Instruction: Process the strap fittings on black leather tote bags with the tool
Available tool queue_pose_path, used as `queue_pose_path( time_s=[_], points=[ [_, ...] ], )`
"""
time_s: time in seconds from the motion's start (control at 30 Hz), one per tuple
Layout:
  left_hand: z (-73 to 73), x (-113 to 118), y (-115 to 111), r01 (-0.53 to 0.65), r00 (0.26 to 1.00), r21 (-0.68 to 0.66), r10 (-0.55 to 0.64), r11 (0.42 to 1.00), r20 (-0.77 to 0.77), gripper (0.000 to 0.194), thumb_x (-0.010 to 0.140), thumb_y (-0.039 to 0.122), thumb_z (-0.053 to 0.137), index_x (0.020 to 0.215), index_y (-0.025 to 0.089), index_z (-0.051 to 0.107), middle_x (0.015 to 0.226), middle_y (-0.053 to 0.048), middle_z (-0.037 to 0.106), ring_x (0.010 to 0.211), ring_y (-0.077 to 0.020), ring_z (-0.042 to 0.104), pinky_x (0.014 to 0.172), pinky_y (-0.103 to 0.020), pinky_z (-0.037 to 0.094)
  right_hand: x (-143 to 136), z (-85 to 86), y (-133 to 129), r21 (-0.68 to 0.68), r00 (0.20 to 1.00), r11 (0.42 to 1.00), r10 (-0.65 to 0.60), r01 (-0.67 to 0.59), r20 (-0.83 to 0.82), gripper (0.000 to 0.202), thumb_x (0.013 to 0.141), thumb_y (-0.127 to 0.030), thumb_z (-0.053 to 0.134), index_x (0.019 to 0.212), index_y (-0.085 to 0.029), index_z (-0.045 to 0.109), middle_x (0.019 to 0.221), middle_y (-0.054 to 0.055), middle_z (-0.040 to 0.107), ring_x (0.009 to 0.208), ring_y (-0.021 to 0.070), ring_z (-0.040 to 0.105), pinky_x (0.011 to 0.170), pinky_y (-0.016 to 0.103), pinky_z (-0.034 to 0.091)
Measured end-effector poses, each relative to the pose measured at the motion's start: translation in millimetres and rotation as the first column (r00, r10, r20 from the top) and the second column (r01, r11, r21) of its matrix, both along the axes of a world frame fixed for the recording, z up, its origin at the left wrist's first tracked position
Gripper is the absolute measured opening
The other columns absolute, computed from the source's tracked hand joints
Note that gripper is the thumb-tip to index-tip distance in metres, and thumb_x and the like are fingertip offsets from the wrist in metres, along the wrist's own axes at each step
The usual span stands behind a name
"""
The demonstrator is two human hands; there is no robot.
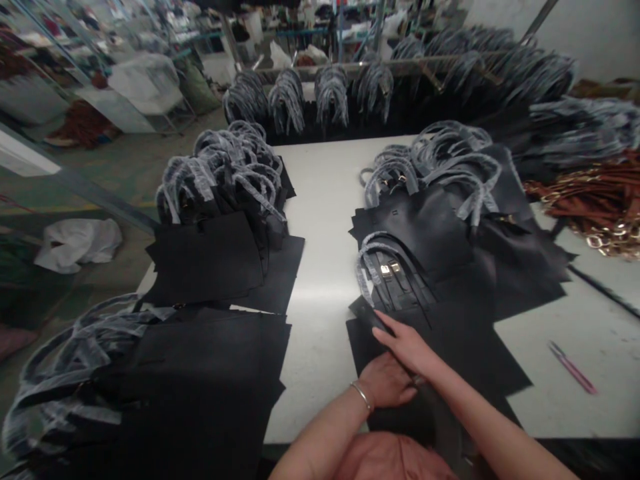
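At the near edge of the table, my right hand (406, 343) grips a folded-up edge of a black leather piece (364, 312), thumb and fingers pressed around it. My left hand (387, 380), with a silver bangle at the wrist, is curled over the same leather just below, its fingertips partly hidden. Beneath lie flat black leather panels (460, 340). Beyond my hands, plastic-wrapped handles (370, 257) with gold buckles (391, 268) rest on the black leather.
Stacks of black panels with wrapped handles (215, 253) cover the left side. More panels (420, 220) lie at the back right. Pink-handled thread snips (573, 368) lie on the white table (320, 280). Brown straps with gold hardware (600, 200) are piled far right; a rack of handles (330, 93) stands behind.
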State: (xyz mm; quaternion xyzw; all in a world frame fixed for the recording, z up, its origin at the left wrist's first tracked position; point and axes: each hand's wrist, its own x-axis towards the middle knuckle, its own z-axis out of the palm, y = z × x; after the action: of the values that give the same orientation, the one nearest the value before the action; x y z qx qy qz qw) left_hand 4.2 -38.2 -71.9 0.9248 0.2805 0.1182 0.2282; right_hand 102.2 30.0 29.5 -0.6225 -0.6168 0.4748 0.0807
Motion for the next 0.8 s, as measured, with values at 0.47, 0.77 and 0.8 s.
queue_pose_path(
  time_s=[0.47, 0.77, 0.8],
  points=[
    [2.1, -4.9, 3.5, -0.021, 0.993, -0.053, 0.027, 0.998, 0.112, 0.043, 0.096, 0.037, 0.043, 0.135, 0.018, 0.043, 0.144, -0.003, 0.043, 0.136, -0.0178, 0.033, 0.116, -0.037, 0.024, 61.3, 4.0, 6.0, 0.007, 0.918, 0.919, -0.394, 0.394, -0.038, 0.064, 0.087, -0.052, 0.049, 0.143, -0.022, 0.039, 0.074, -0.001, 0.067, 0.058, 0.0167, 0.065, 0.057, 0.026, 0.051],
    [30.5, 10.3, 181.3, -0.390, 0.921, 0.011, 0.390, 0.921, 0.007, 0.036, 0.091, 0.010, 0.041, 0.126, 0.019, 0.046, 0.127, -0.010, 0.050, 0.115, -0.0222, 0.048, 0.098, -0.038, 0.045, 112.3, -18.5, -78.2, -0.139, 0.833, 0.831, -0.550, 0.539, -0.063, 0.078, 0.079, -0.063, 0.052, 0.144, -0.023, 0.037, 0.083, 0.001, 0.071, 0.059, 0.0220, 0.064, 0.058, 0.031, 0.054],
    [31.7, 12.0, 200.4, -0.376, 0.926, 0.025, 0.376, 0.926, -0.007, 0.038, 0.091, 0.010, 0.043, 0.127, 0.019, 0.045, 0.130, -0.010, 0.048, 0.116, -0.0240, 0.047, 0.097, -0.040, 0.045, 112.4, -23.9, -87.1, -0.158, 0.812, 0.811, -0.579, 0.564, -0.072, 0.079, 0.079, -0.064, 0.052, 0.145, -0.023, 0.036, 0.089, 0.001, 0.072, 0.059, 0.0225, 0.065, 0.058, 0.032, 0.055]
  ],
)
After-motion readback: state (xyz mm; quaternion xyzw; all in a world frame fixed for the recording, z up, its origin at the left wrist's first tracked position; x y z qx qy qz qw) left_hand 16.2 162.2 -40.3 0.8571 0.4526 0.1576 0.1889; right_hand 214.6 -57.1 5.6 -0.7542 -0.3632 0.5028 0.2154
